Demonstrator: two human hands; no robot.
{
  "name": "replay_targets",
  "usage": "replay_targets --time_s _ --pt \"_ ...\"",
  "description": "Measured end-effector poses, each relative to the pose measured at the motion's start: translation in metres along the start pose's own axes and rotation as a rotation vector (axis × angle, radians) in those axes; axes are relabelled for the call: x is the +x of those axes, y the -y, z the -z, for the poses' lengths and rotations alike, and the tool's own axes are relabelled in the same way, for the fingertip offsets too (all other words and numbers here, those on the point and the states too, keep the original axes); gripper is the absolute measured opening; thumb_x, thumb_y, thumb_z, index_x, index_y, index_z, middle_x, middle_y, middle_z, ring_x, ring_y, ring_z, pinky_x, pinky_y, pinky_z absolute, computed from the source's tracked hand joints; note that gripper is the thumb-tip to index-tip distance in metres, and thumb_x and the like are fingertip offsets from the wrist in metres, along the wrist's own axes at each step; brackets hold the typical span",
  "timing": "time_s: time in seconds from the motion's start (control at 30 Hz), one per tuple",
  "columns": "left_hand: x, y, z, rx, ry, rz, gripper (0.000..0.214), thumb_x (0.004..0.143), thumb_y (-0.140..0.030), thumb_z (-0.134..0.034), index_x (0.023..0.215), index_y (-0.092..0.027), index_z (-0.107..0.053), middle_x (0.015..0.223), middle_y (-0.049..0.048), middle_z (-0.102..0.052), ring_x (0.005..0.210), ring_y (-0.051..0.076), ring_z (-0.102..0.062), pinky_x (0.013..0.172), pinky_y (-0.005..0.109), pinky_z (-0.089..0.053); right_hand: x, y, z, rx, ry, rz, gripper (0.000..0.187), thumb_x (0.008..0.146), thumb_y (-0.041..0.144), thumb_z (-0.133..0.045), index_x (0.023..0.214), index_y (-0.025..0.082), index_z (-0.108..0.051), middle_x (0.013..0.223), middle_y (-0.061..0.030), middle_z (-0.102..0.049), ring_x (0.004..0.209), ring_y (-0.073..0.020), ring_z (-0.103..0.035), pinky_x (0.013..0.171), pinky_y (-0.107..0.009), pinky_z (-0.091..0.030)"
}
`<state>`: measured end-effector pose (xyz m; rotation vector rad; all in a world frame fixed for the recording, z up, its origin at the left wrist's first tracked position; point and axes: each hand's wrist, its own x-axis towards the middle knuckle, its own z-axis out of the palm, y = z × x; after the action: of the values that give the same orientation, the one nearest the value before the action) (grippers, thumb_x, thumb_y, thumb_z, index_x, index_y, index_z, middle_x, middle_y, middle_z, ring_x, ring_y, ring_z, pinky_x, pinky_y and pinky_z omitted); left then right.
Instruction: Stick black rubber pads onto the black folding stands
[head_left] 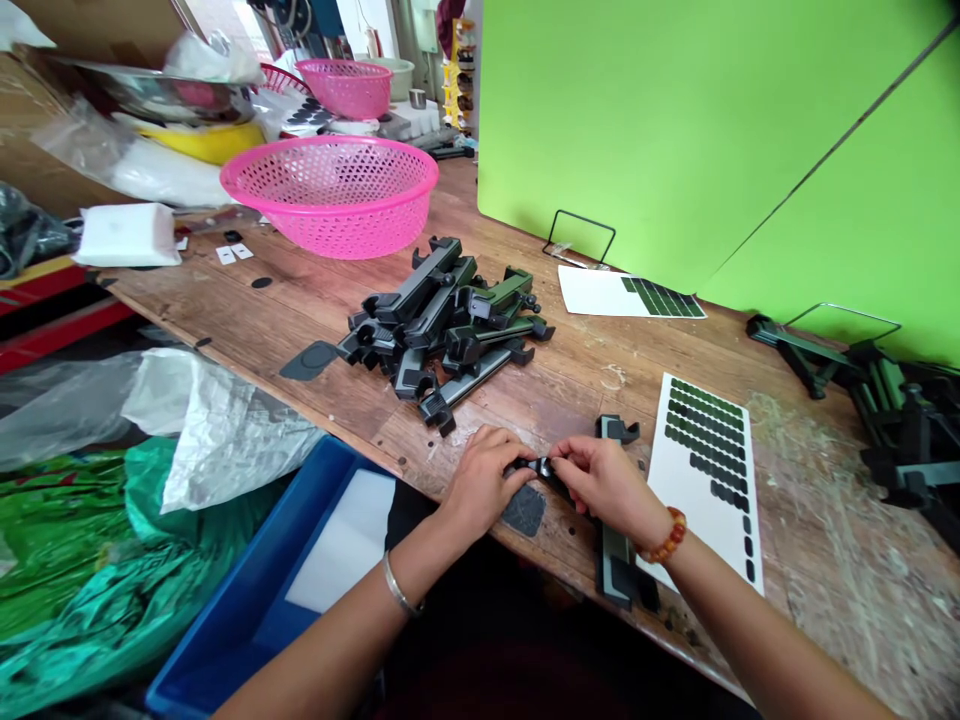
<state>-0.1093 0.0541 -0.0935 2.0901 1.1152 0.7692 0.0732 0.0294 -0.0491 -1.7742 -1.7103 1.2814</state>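
Both my hands meet at the near edge of the wooden table (570, 400). My left hand (484, 478) is closed on the end of a black plastic bracket (616, 560) that lies across the table edge. My right hand (600, 480) pinches the same small end piece (541, 467) from the right. A dark oval pad (523, 510) lies on the wood just under my left hand. Right of my right wrist lies a white sheet of dark oval stickers (709, 470).
A heap of black and green plastic brackets (442, 325) sits mid-table, with a pink basket (330, 190) behind it. A second sticker sheet (630, 295) lies before the green screen (675, 120). More brackets (885, 410) are at far right. A blue bin (270, 580) and plastic bags sit lower left.
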Motion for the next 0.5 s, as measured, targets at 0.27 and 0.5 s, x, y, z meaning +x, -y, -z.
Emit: replay_targets --time_s 0.27,0.5 --pt "0.000 0.001 0.000 -0.016 -0.014 -0.002 0.012 0.079 -0.019 -0.070 0.091 -0.022 -0.069 0.089 0.0027 -0.064 0.092 0.020 -0.053 0.084 0.033 -0.042 -0.022 -0.003 -0.008 -0.758 -0.084 0.308 0.033 0.093 0.016 -0.040 0.119 0.015 -0.061 0.088 -0.0096 -0.072 0.076 -0.0210 -0.067 0.066 -0.029 -0.048" --pt "0.002 0.001 0.000 -0.019 -0.014 0.006 0.012 0.077 -0.016 -0.071 0.089 -0.021 -0.070 0.087 0.0028 -0.064 0.091 0.020 -0.053 0.083 0.033 -0.042 -0.031 -0.001 -0.019 -1.154 -0.032 0.419 0.050 0.084 0.005 -0.044 0.133 0.002 -0.046 0.087 -0.0144 -0.067 0.072 -0.0243 -0.062 0.056 -0.033 -0.048"
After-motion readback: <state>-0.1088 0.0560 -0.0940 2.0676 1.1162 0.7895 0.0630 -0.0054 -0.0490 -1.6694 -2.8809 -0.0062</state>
